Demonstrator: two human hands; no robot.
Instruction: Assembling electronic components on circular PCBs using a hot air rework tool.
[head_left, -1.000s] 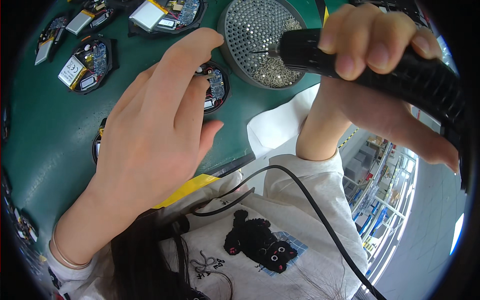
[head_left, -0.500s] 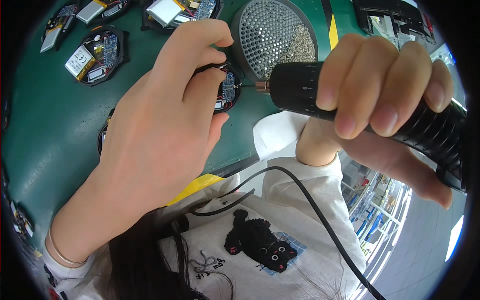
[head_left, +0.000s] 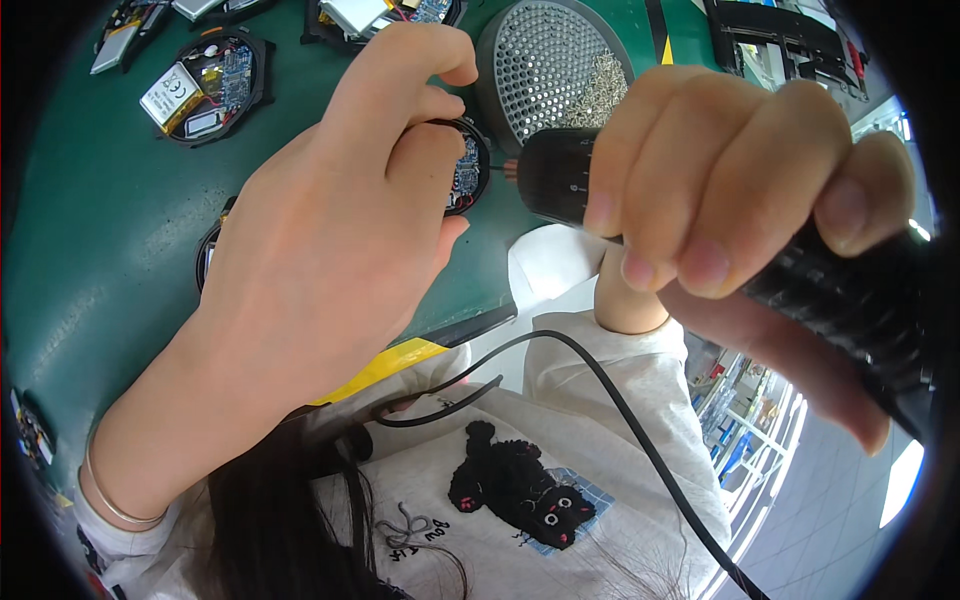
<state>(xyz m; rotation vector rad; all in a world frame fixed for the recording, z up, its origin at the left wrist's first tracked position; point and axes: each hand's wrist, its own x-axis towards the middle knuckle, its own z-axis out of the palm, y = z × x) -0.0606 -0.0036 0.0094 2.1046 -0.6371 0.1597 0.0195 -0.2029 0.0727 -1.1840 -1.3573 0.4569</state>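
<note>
My left hand (head_left: 320, 220) is closed on a small round black housing (head_left: 484, 176) with a blue circuit board (head_left: 466, 178) inside. My fingers and palm hide most of that housing. My right hand (head_left: 735, 170) wraps around a black electric screwdriver (head_left: 556, 176) lying nearly level and pointing left. Its thin bit reaches to the right rim of the housing; whether it touches a screw cannot be made out. Just beyond the screwdriver's nose sits a round grey tray (head_left: 505, 120) of small holes, with loose silver screws (head_left: 600, 95) heaped on its right side.
Several similar open housings with boards and batteries lie at the upper left, one of them an octagonal housing (head_left: 215, 85). Another is partly under my left hand. A white sheet (head_left: 555, 265) lies by the table edge. A black cable (head_left: 640, 430) loops across my lap. A black fixture (head_left: 785, 45) stands far right.
The screwdriver's nose has come closer to the housing's rim, and its rear end has dropped lower. My left hand keeps its grip. The whole view has shifted slightly.
</note>
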